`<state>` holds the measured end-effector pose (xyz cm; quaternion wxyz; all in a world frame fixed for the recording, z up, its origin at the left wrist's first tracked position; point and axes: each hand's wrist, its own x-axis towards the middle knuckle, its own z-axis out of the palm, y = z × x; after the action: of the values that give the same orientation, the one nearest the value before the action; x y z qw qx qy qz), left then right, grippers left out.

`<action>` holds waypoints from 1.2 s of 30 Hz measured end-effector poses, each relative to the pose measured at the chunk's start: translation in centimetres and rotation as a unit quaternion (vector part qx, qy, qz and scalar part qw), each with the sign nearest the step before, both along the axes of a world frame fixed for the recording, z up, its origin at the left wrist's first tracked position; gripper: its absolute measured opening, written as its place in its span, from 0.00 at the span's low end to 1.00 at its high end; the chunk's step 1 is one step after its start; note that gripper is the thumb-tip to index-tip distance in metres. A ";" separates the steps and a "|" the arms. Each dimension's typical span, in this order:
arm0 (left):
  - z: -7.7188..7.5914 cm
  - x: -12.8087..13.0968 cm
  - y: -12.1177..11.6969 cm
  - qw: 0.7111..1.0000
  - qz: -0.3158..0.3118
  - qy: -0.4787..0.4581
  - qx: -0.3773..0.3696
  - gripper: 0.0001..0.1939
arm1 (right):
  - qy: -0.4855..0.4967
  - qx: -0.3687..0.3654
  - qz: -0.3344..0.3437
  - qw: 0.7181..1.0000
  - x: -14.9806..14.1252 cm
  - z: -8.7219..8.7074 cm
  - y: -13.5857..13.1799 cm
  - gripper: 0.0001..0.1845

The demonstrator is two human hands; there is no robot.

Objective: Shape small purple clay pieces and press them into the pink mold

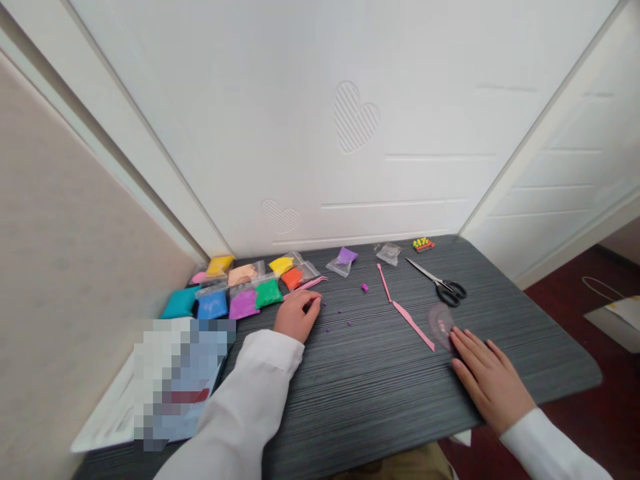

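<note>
My left hand point(297, 316) rests on the dark table with its fingers curled and the thumb drawn in; whatever it may pinch is hidden. Beside its fingertips lie several tiny purple clay balls point(349, 323). A pair of pink tweezers point(313, 283) lies just beyond that hand. Stretched out flat, my right hand point(487, 373) touches the near edge of a clear round disc point(441, 327) with its fingertips. Small pale pink marks show on the disc. A pink clay knife point(413, 325) and a thin pink modelling tool point(384, 281) lie left of it. Farther back sits a magenta clay lump point(365, 287).
Black-handled scissors point(445, 287) lie behind the disc. Several bags of coloured clay, including a green one point(269, 292), crowd the back left. A purple clay bag point(345, 260), a clear bag point(389, 253) and a small colourful piece point(423, 245) line the wall. Papers point(130, 387) cover the left.
</note>
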<state>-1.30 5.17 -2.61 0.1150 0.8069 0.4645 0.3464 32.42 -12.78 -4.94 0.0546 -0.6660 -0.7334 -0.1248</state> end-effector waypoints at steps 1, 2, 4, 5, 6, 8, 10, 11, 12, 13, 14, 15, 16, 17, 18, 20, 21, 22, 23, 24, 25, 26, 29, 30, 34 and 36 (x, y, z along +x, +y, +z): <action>0.0 0.0 0.0 1.000 0.002 -0.002 -0.001 0.09 | -0.003 0.003 0.003 1.000 0.3 -0.1 -1.2 0.29; 0.0 0.0 0.0 1.000 0.005 -0.004 -0.003 0.09 | -0.006 0.003 0.010 1.000 0.5 -0.3 -2.4 0.31; -0.1 0.1 0.0 1.000 0.011 -0.010 -0.010 0.09 | -0.004 -0.003 0.021 1.000 0.8 -0.6 -4.7 0.34; -0.1 0.2 0.1 1.000 0.012 -0.015 -0.015 0.10 | 0.001 0.000 0.021 1.000 0.9 -0.9 -5.7 0.36; -0.1 0.3 0.1 0.999 0.015 -0.021 -0.020 0.10 | 0.005 0.001 0.028 1.000 1.1 -1.1 -6.5 0.38; -0.1 0.3 0.1 0.999 0.020 -0.027 -0.037 0.10 | 0.016 0.019 0.038 0.999 1.9 -1.7 -7.8 0.39; -0.2 0.3 0.1 0.998 0.029 -0.032 -0.048 0.10 | 0.028 0.041 0.079 0.996 3.1 -1.9 -8.3 0.32; -0.2 0.3 0.1 0.998 0.033 -0.034 -0.050 0.10 | 0.026 0.040 0.093 0.994 3.6 -1.8 -8.4 0.30; -0.2 0.3 0.1 0.997 0.036 -0.036 -0.051 0.10 | 0.022 0.037 0.105 0.994 4.0 -1.5 -8.3 0.28; -0.2 0.2 0.1 0.997 0.038 -0.037 -0.051 0.10 | 0.016 0.026 0.112 0.993 4.3 -1.1 -8.1 0.27; -0.2 0.2 0.1 0.997 0.038 -0.038 -0.051 0.10 | 0.014 0.016 0.113 0.993 4.4 -0.6 -7.8 0.27; -0.2 0.2 0.1 0.997 0.037 -0.039 -0.051 0.10 | 0.016 0.007 0.109 0.994 4.2 0.0 -7.3 0.25; -0.2 0.2 0.1 0.997 0.035 -0.040 -0.050 0.10 | 0.018 -0.006 0.097 0.995 3.9 0.4 -6.8 0.22; -0.1 0.3 0.1 0.997 0.032 -0.041 -0.050 0.10 | 0.020 -0.018 0.082 0.996 3.4 0.8 -6.1 0.20; -0.1 0.3 0.1 0.997 0.029 -0.042 -0.050 0.09 | 0.019 -0.034 0.065 0.997 2.9 0.9 -5.4 0.18; -0.1 0.3 0.1 0.997 0.026 -0.045 -0.050 0.09 | 0.008 -0.003 0.005 1.000 2.0 0.7 -4.0 0.23; 0.0 0.3 0.1 0.997 0.027 -0.047 -0.051 0.09 | -0.006 0.027 -0.024 0.999 1.7 0.4 -3.4 0.25; 0.0 0.2 0.0 0.997 0.030 -0.048 -0.053 0.09 | -0.015 0.039 -0.026 0.999 1.7 0.0 -2.9 0.26; 0.0 0.2 0.0 0.997 0.034 -0.049 -0.055 0.09 | -0.015 0.036 -0.016 0.999 1.7 -0.3 -2.6 0.26; 0.0 0.2 -0.1 0.996 0.037 -0.050 -0.057 0.10 | -0.015 0.021 -0.002 1.000 1.9 -0.4 -2.4 0.26; 0.0 0.2 -0.1 0.996 0.038 -0.050 -0.060 0.10 | -0.016 0.004 0.009 1.000 2.0 -0.4 -2.3 0.25; 0.0 0.2 -0.1 0.996 0.037 -0.049 -0.063 0.10 | -0.021 -0.021 0.020 0.999 2.1 -0.1 -2.1 0.24; -0.1 0.2 0.1 0.997 0.020 -0.042 -0.069 0.10 | -0.048 -0.082 -0.007 0.995 1.6 1.7 -1.2 0.22; -0.2 0.2 0.2 0.997 0.017 -0.040 -0.070 0.10 | -0.049 -0.105 -0.011 0.993 1.3 2.3 -0.7 0.22; 0.0 0.2 0.0 0.996 0.026 -0.051 -0.071 0.10 | -0.055 -0.136 -0.012 0.989 1.8 2.8 0.4 0.23; 0.1 0.1 -0.2 0.996 0.029 -0.054 -0.058 0.09 | -0.043 -0.127 -0.002 0.991 4.0 1.4 0.2 0.22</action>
<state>-1.15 4.98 -2.53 0.1763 0.7648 0.5004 0.3654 36.38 -12.57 -3.52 -0.0626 -0.6629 -0.7437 -0.0594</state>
